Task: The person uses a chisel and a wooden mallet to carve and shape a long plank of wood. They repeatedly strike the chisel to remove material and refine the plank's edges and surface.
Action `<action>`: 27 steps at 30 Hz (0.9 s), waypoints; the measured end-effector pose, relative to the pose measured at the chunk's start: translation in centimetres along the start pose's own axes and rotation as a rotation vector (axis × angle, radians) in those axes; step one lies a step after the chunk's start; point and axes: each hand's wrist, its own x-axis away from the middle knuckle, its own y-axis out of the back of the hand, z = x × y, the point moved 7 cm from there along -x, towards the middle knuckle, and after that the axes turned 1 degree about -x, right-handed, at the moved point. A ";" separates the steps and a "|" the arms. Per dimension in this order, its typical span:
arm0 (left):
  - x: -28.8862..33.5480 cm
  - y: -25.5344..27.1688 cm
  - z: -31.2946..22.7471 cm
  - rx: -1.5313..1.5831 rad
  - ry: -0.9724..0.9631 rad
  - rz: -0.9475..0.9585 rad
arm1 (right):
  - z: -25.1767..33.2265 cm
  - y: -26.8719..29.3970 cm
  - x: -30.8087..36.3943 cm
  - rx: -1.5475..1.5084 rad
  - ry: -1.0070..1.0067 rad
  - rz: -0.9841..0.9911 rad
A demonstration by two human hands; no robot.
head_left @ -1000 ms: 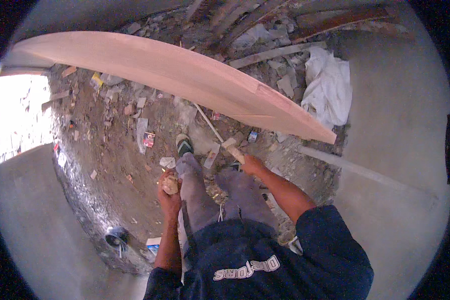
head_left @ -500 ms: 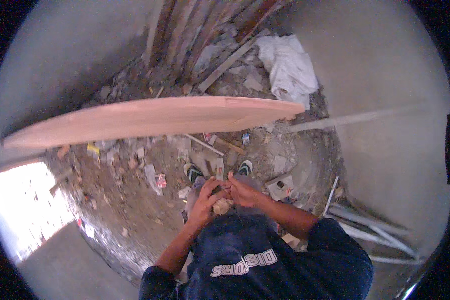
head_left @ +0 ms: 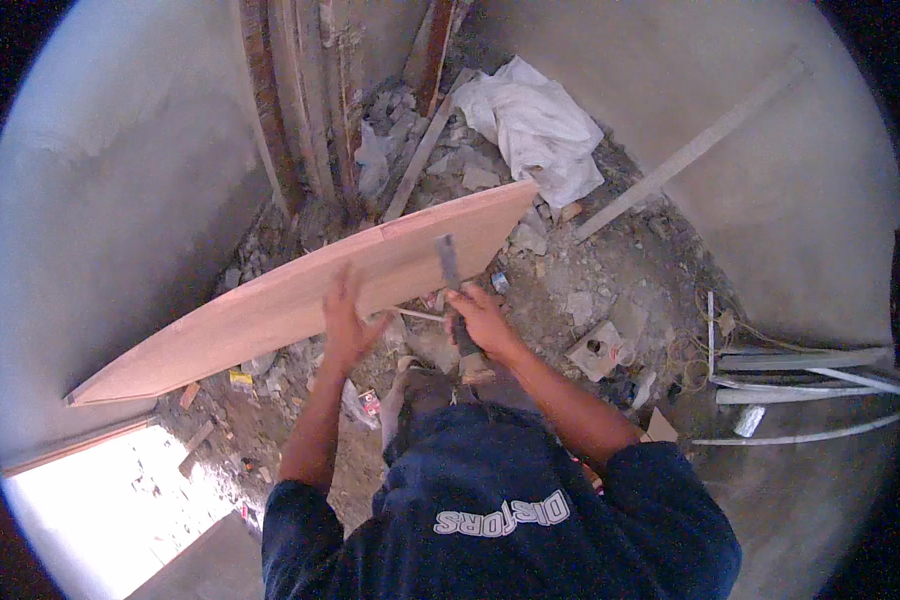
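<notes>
My right hand (head_left: 483,320) is closed around a chisel-like tool (head_left: 448,262) with a flat grey blade and a dark handle. Its blade points up and away from me, in front of a long reddish-brown wooden board (head_left: 270,315). The board stands on edge, slanting from the near left to the far right, and looks like a door panel. My left hand (head_left: 345,325) is open with fingers spread and slightly blurred. It overlaps the board's near face; whether it touches, I cannot tell.
Rubble and litter cover the ground (head_left: 560,280). A white sack (head_left: 535,130) lies at the back beside upright timbers (head_left: 295,110). One pole (head_left: 690,150) leans on the right wall. Pale lengths (head_left: 810,375) lie at the right; a bright opening (head_left: 90,510) is at the lower left.
My hands have come apart from close together near my lap. The left reaches out to the board, and the right has raised the tool. The view has turned, so the board appears slanted.
</notes>
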 end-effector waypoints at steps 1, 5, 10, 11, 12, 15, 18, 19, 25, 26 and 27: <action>-2.4 0.3 1.8 -0.107 0.027 -0.009 | -0.4 -1.0 -0.8 -0.018 -0.001 0.044; -8.7 -1.0 5.3 -0.392 0.219 0.151 | -0.9 -5.0 -2.6 -0.328 -0.264 0.131; -11.4 -2.9 6.1 -0.325 0.281 0.317 | -2.0 -6.4 -5.8 -0.262 -0.207 0.102; -11.6 -3.4 5.9 -0.320 0.291 0.315 | -2.0 -6.4 -6.2 -0.235 -0.192 0.070; -11.7 -4.0 5.9 -0.320 0.307 0.352 | -2.0 -6.3 -6.4 -0.206 -0.178 0.041; -11.8 -4.8 6.3 -0.345 0.325 0.412 | -2.1 -7.2 -6.3 -0.288 -0.266 0.049; -11.6 -5.0 6.1 -0.410 0.280 0.391 | -1.5 -7.7 -6.3 -0.316 -0.306 -0.003; -11.7 -4.7 5.6 -0.441 0.278 0.387 | -1.7 -7.7 -6.4 -0.282 -0.305 -0.001; -11.8 -4.2 6.0 -0.470 0.288 0.434 | -0.4 -8.0 -6.2 -0.093 -0.308 -0.003; -11.9 -4.2 5.9 -0.463 0.294 0.444 | -0.3 -8.1 -6.3 -0.090 -0.306 -0.003; -12.0 -4.3 6.0 -0.461 0.307 0.456 | -0.2 -8.0 -6.4 -0.087 -0.305 -0.002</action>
